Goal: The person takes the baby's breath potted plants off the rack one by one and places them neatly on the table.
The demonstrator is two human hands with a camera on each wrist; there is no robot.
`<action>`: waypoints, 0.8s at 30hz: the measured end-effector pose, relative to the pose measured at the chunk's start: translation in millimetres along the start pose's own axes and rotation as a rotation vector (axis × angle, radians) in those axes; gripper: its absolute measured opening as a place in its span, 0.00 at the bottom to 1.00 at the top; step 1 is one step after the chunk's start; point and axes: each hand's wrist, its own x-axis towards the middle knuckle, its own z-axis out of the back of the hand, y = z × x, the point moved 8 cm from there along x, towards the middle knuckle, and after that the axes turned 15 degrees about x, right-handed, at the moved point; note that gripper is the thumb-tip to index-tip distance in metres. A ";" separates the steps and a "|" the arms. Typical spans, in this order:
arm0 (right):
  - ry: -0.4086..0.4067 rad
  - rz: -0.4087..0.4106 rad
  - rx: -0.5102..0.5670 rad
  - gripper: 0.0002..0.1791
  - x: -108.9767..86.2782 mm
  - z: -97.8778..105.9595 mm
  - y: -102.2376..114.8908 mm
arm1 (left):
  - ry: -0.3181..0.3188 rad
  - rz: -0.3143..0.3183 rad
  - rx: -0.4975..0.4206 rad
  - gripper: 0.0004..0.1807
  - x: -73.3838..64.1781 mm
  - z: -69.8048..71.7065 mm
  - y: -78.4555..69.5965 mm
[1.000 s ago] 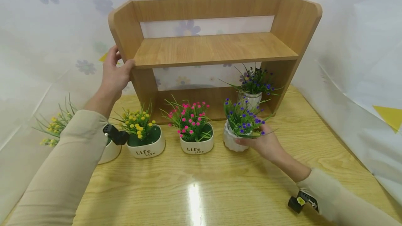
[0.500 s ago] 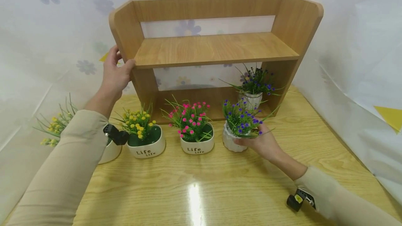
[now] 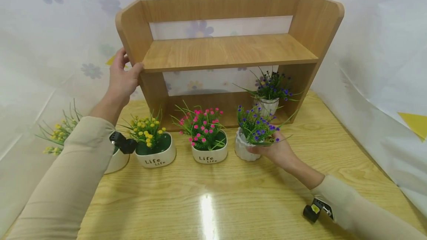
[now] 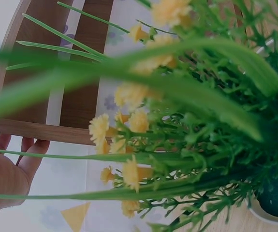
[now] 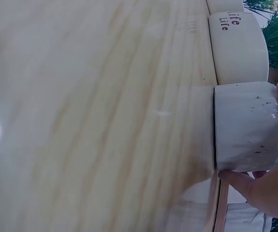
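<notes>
My left hand point(image 3: 121, 79) grips the left side panel of a two-tier wooden shelf point(image 3: 230, 49), thumb at its front edge and fingers behind. In the left wrist view that hand point(image 4: 6, 174) is partly seen beyond blurred yellow flowers point(image 4: 136, 123). My right hand point(image 3: 278, 153) holds a white ribbed flowerpot point(image 3: 242, 147) with purple flowers, which stands on the table before the shelf's right half. In the right wrist view, thumb and fingers lie around the pot point(image 5: 250, 128). Behind it, a similar purple-flowered pot point(image 3: 267, 106) stands on the lower shelf.
Left of the held pot stand an oval pot of pink flowers point(image 3: 209, 155) and one of yellow flowers point(image 3: 155, 158), both lettered "Life". Another yellow-flowered pot point(image 3: 116, 162) is partly hidden by my left sleeve. A flower-patterned sheet point(image 3: 66, 40) hangs behind the wooden table point(image 3: 166, 203).
My right hand and the purple-flowered pot have shifted slightly left, towards the pink flowers. My left hand stays on the shelf's side panel.
</notes>
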 end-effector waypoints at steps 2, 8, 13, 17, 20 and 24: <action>0.012 0.011 0.012 0.39 0.2 -1.1 1.2 | 0.000 0.006 0.002 0.33 0.1 0.4 0.0; 0.018 0.029 0.020 0.40 -0.7 -1.5 1.9 | 0.005 0.016 0.005 0.33 0.1 1.0 -0.2; 0.040 0.038 0.031 0.40 -0.4 -3.4 0.7 | 0.006 0.011 -0.003 0.33 -0.5 1.7 0.1; 0.060 0.056 0.040 0.40 0.3 -5.1 1.1 | 0.006 0.008 -0.010 0.33 -0.3 2.4 0.8; 0.071 0.060 0.054 0.40 0.3 -6.4 0.9 | 0.008 0.005 -0.022 0.33 -0.3 2.4 1.3; 0.086 0.071 0.067 0.40 0.7 -7.5 -0.4 | 0.009 -0.003 -0.031 0.32 -0.8 2.3 2.1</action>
